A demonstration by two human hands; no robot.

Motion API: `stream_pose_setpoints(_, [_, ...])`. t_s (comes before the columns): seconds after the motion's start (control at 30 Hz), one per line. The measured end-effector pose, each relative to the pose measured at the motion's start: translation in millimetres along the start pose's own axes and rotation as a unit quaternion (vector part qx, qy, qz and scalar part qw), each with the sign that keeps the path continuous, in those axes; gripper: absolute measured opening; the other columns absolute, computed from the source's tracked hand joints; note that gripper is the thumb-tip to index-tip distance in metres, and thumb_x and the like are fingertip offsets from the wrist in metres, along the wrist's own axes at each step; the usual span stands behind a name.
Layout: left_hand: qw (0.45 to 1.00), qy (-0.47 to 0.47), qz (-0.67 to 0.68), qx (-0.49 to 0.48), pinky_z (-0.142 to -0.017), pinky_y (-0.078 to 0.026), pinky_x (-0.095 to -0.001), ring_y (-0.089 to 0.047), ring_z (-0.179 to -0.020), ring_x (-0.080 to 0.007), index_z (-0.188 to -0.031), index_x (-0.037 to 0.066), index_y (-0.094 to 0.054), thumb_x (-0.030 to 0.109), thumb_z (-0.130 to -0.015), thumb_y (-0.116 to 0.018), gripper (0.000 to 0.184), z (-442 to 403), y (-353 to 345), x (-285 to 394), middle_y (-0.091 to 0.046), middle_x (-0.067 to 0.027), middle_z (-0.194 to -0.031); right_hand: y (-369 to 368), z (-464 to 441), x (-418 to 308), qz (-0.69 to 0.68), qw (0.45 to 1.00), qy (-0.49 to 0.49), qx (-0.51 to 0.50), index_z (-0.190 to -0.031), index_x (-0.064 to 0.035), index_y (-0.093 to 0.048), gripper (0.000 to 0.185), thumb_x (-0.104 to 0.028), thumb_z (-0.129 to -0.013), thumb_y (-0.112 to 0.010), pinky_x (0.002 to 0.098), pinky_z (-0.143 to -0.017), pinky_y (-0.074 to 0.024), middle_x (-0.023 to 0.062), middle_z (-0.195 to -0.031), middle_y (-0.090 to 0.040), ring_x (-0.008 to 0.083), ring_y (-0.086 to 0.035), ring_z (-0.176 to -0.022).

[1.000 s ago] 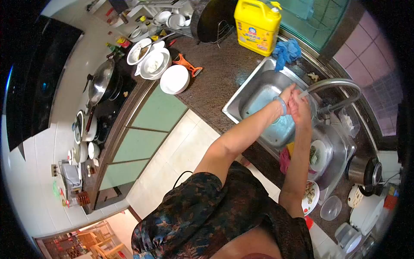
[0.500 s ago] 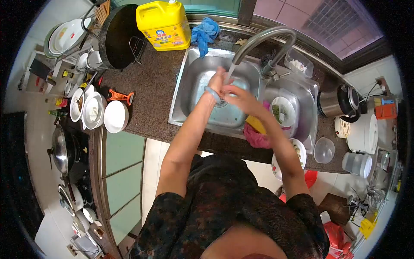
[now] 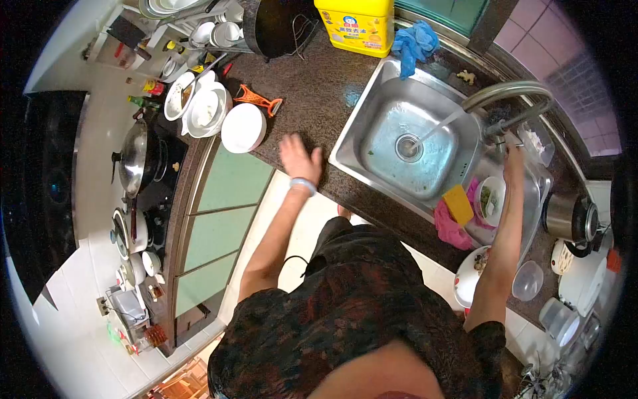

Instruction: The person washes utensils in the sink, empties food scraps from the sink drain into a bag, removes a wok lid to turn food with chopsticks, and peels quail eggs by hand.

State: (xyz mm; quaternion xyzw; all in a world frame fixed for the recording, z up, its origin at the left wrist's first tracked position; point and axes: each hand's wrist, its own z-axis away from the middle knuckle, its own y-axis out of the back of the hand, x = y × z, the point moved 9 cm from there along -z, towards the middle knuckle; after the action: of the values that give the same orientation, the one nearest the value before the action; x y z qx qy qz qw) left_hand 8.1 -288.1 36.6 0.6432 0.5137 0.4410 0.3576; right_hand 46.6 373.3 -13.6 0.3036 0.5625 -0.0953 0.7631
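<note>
My left hand hovers over or rests on the brown speckled counter, fingers spread and slightly blurred, with a pale bangle on the wrist. Nearest to it is a white bowl. At the tap's base, my right hand has its fingers on the faucet handle, which they partly cover. From the curved metal faucet a stream of water runs into the left basin of the steel sink, towards the drain.
A yellow sponge and pink cloth lie on the sink's front edge. The right basin holds a bowl of greens. An orange peeler, a yellow jug and a blue cloth are on the counter.
Both hands have left the water stream. My left hand has moved left over the counter, and my right hand has gone to the faucet handle. The view has turned left.
</note>
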Motion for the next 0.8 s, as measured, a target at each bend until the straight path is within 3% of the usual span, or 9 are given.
stream_pose_setpoints(0.13, [0.985, 0.083, -0.132, -0.077, -0.111, -0.019, -0.0509, -0.023, -0.135, -0.0441, -0.14, -0.007, -0.028, 0.056, -0.089, -0.046, 0.083, -1, -15, -77, -0.026, -0.0306, -0.145, 3, -2, 0, -0.129, 0.991, 0.005, 0.048, -0.124, 0.0051, -0.048, 0.05, -0.024, -0.085, -0.059, 0.034, -0.086, -0.043, 0.0166, -0.12, -0.055, 0.0236, -0.052, -0.105])
stream_pose_setpoints(0.2, [0.983, 0.071, -0.141, -0.091, -0.111, -0.019, -0.0527, -0.021, -0.137, -0.0437, -0.141, -0.007, -0.026, 0.058, -0.09, -0.043, 0.084, -6, -24, -61, -0.024, -0.0302, -0.146, 3, -1, -2, 0.041, 0.999, -0.014, -0.005, -0.127, 0.0058, -0.044, 0.056, -0.028, -0.086, -0.06, 0.0343, -0.089, -0.0424, 0.017, -0.119, -0.055, 0.0244, -0.052, -0.106])
stream_pose_setpoints(0.33, [0.98, -0.15, -0.007, -0.131, -0.112, -0.015, -0.0539, -0.013, -0.139, -0.0438, -0.146, 0.001, -0.019, 0.06, -0.089, -0.043, 0.086, -20, -57, 55, -0.015, -0.0256, -0.151, -19, 75, -85, 0.154, 0.987, 0.033, -0.004, -0.136, 0.0016, -0.039, 0.066, -0.029, -0.083, -0.064, 0.0392, -0.099, -0.0406, 0.0215, -0.132, -0.049, 0.0298, -0.051, -0.116])
stream_pose_setpoints(0.43, [0.914, -0.331, -0.076, -0.221, -0.112, -0.011, -0.0558, -0.013, -0.139, -0.0433, -0.145, 0.015, -0.032, 0.06, -0.09, -0.041, 0.072, -24, -89, 150, -0.017, -0.0172, -0.153, -55, 142, -136, 0.155, 0.973, 0.119, 0.121, -0.131, -0.0009, -0.045, 0.049, -0.018, -0.086, -0.057, 0.0367, -0.088, -0.0481, 0.0215, -0.113, -0.061, 0.0286, -0.06, -0.1])
stream_pose_setpoints(0.47, [0.903, -0.351, -0.034, -0.246, -0.111, -0.01, -0.0579, -0.015, -0.139, -0.0424, -0.143, 0.018, -0.036, 0.058, -0.089, -0.044, 0.068, -29, -104, 167, -0.023, -0.0128, -0.152, -78, 162, -127, 0.21, 0.972, 0.055, 0.09, -0.129, -0.0024, -0.047, 0.046, -0.016, -0.087, -0.056, 0.0373, -0.089, -0.0473, 0.0207, -0.115, -0.06, 0.03, -0.06, -0.101])
stream_pose_setpoints(0.6, [0.894, -0.4, 0.11, -0.172, -0.112, -0.011, -0.0549, -0.03, -0.136, -0.0345, -0.131, 0.024, -0.052, 0.026, -0.089, -0.057, 0.043, -54, -57, 234, -0.051, -0.0055, -0.135, -153, 303, -153, 0.125, 0.953, 0.226, -0.159, -0.112, 0.0007, -0.058, 0.033, -0.022, -0.088, -0.06, 0.0422, -0.094, -0.0431, 0.0207, -0.112, -0.06, 0.0348, -0.056, -0.106])
stream_pose_setpoints(0.7, [0.899, -0.389, 0.176, -0.097, -0.106, -0.033, -0.0458, -0.056, -0.114, -0.0289, -0.115, 0.018, -0.066, 0.011, -0.088, -0.056, 0.03, -67, -37, 221, -0.068, -0.0086, -0.107, -93, 355, -117, 0.074, 0.995, 0.054, -0.03, -0.099, -0.0041, -0.061, 0.021, -0.023, -0.089, -0.058, 0.0394, -0.075, -0.0498, 0.0156, -0.09, -0.064, 0.0314, -0.062, -0.083])
stream_pose_setpoints(0.77, [0.926, -0.119, 0.264, -0.241, -0.087, -0.05, -0.0414, -0.066, -0.092, -0.0291, -0.107, 0.014, -0.069, 0.011, -0.087, -0.057, 0.023, -86, -66, 154, -0.07, -0.0113, -0.094, -50, 404, -56, 0.024, 0.969, -0.245, 0.021, -0.093, -0.0027, -0.06, 0.021, -0.023, -0.09, -0.057, 0.0376, -0.063, -0.049, 0.0137, -0.074, -0.058, 0.0249, -0.058, -0.068])
stream_pose_setpoints(0.8, [0.933, -0.204, 0.261, -0.14, -0.069, -0.055, -0.0392, -0.067, -0.076, -0.0308, -0.1, 0.011, -0.071, 0.018, -0.087, -0.061, 0.018, -92, -53, 141, -0.069, -0.0133, -0.086, -34, 432, -16, -0.049, 0.954, -0.291, 0.064, -0.093, -0.006, -0.059, 0.022, -0.027, -0.092, -0.054, 0.0327, -0.055, -0.045, 0.0084, -0.072, -0.056, 0.0197, -0.054, -0.061])
